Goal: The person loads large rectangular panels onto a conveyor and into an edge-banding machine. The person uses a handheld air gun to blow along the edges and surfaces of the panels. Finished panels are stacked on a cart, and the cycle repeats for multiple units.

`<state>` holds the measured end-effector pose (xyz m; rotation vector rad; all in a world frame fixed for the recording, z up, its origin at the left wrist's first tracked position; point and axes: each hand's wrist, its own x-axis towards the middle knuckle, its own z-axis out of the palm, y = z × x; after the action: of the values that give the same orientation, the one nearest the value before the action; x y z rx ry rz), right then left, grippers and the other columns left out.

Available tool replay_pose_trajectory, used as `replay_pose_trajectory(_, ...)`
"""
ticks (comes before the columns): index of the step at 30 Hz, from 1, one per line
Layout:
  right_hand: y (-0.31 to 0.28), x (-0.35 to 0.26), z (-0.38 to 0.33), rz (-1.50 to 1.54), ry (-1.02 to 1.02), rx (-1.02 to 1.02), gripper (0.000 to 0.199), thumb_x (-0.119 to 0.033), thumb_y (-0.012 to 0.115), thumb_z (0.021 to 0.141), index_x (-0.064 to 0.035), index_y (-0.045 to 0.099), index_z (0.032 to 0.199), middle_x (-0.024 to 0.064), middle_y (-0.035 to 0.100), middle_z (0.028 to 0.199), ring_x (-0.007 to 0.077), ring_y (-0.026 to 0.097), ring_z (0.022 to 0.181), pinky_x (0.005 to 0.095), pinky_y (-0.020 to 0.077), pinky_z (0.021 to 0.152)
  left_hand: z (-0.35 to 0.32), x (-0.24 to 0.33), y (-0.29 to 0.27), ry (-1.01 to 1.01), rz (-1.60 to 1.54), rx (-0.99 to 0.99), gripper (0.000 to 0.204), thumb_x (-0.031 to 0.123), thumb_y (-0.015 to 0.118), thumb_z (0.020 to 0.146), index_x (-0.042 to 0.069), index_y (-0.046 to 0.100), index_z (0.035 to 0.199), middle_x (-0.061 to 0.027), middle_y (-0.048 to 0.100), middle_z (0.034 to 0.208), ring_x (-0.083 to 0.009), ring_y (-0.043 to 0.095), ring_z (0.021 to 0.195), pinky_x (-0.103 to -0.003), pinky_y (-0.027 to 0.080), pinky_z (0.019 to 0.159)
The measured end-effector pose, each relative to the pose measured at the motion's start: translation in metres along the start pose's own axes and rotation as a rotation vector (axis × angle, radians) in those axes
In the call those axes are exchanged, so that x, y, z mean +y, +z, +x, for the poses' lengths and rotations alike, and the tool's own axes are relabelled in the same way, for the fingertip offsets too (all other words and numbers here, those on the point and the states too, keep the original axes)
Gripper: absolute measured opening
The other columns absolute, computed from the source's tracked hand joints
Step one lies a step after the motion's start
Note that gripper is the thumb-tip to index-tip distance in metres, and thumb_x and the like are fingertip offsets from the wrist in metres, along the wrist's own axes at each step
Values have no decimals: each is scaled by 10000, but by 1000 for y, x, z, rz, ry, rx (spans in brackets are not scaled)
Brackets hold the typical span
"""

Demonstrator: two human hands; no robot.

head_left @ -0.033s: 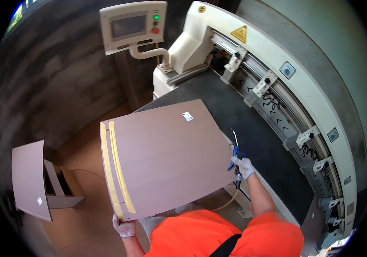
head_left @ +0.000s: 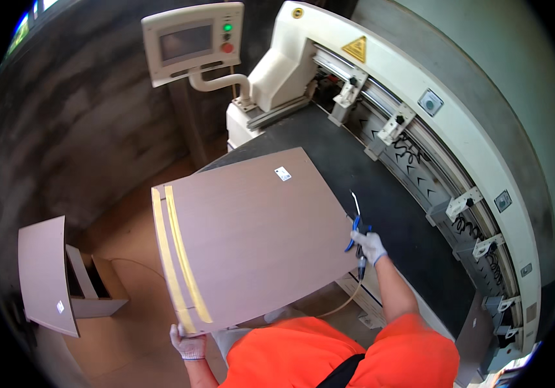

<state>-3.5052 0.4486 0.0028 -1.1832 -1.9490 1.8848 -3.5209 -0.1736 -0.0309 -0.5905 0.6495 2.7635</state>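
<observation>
A large flat mauve-brown panel (head_left: 258,239) is tilted in front of me, its far part over the black machine bed. Two strips of yellow tape (head_left: 187,258) run down its left side, and a small white label (head_left: 282,173) is stuck near the far edge. My gloved left hand (head_left: 188,343) grips the panel's near left corner, some fingers hidden beneath it. In my gloved right hand (head_left: 369,246) is a blue and black air blow gun (head_left: 357,234) with a thin bent nozzle, held beside the panel's right edge. Whether that hand also touches the panel I cannot tell.
A long white machine (head_left: 387,68) with clamps and coiled hoses curves along the right, above its black bed (head_left: 381,174). A control screen (head_left: 187,43) on an arm stands at the back. Another panel (head_left: 45,275) leans by a box-like stand (head_left: 99,284) at left. An air hose (head_left: 348,299) trails from the gun.
The machine and control screen sit slightly farther left in view. The panel has shifted slightly in my hold. Both hands keep their grip.
</observation>
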Motion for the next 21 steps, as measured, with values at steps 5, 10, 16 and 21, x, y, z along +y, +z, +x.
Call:
replay_pose_trajectory(5,-40,-53,64,-483,-44,292,309,-340,830,879,-117,665,743,15,609,673,151,538,506,359,432,491,38,-95,59,-497,492,-35,487,159,685,928,-34,582,1362,-131,674,1278,-272,662,1160,-466,566,991)
replay_pose_trajectory(10,-27,1,35,82,96,208,267,-202,790,892,-96,547,926,14,523,654,159,505,431,331,395,372,71,-241,86,-497,515,38,396,59,654,994,-41,561,1365,-139,668,1283,-303,679,1123,-469,556,1012)
replay_pose_trajectory(16,-31,36,-9,-1,181,255,228,-224,723,916,-82,550,961,34,567,697,152,518,429,339,419,380,114,-349,144,-477,504,47,384,91,609,1034,48,539,1409,-130,665,1314,-332,663,1184,-540,555,1026)
replay_pose_trajectory(21,-29,19,-17,84,144,146,287,-357,658,994,-81,583,969,31,636,753,130,558,479,314,444,431,151,-384,149,-486,493,92,370,106,625,1033,52,553,1392,-116,683,1266,-332,680,1133,-544,572,986)
